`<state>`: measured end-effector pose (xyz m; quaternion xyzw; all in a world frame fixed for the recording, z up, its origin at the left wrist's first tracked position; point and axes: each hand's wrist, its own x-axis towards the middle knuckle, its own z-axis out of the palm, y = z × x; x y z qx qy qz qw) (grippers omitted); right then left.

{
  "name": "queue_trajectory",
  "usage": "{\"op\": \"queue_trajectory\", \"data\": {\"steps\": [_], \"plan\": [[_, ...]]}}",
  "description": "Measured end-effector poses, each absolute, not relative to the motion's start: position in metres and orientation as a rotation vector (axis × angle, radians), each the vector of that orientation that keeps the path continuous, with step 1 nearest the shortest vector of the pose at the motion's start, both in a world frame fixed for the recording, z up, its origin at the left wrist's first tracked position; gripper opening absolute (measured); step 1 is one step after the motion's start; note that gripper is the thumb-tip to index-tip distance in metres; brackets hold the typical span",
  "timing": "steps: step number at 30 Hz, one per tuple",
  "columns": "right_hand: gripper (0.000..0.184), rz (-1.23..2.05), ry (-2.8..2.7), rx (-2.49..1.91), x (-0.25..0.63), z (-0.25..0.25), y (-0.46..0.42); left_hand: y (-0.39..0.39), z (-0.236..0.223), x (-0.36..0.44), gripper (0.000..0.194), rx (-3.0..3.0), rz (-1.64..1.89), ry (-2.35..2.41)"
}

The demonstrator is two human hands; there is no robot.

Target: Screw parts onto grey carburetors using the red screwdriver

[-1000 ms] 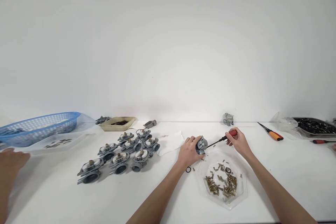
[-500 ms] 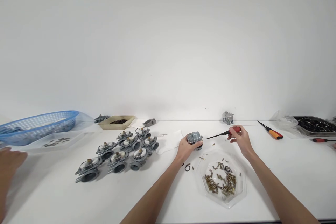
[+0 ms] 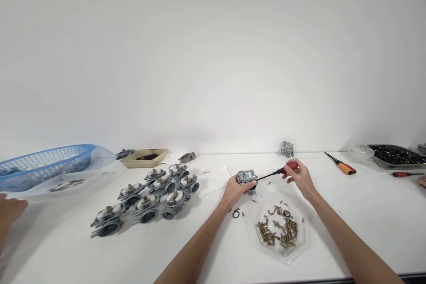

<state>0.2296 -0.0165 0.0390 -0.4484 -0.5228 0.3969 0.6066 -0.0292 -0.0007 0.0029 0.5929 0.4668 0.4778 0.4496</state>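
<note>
- Within left hand (image 3: 234,191), gripped: carburetor (image 3: 246,176), apparently steadied for screwdriver (image 3: 290,167).
- Right hand (image 3: 300,177) grips screwdriver handle, tip near carburetor; contact unclear.
- Below right hand: dish (image 3: 303,240), presumably within reach.

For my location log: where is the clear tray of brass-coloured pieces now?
In the head view, the clear tray sits on the table right of centre, nearer the camera than the screwdriver in the right hand.

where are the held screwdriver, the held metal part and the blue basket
Held screwdriver (image 3: 292,166), head view: red handle.
Held metal part (image 3: 246,176), head view: upper side.
Blue basket (image 3: 43,175), head view: front wall.
</note>
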Motion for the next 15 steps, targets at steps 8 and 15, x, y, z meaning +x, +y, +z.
{"op": "queue_trajectory", "data": {"steps": [8, 15], "plan": [[0.048, 0.878, -1.215, -1.028, 0.2288, 0.0395, -0.0176, -0.0007, 0.0059, -0.0303, 0.049, 1.376, 1.134, 1.120], [0.045, 0.883, -1.168, -1.006, 0.2295, 0.0442, -0.0190, 0.0080, -0.0003, -0.0384, 0.057, 1.133, 1.213, 0.970]]}}
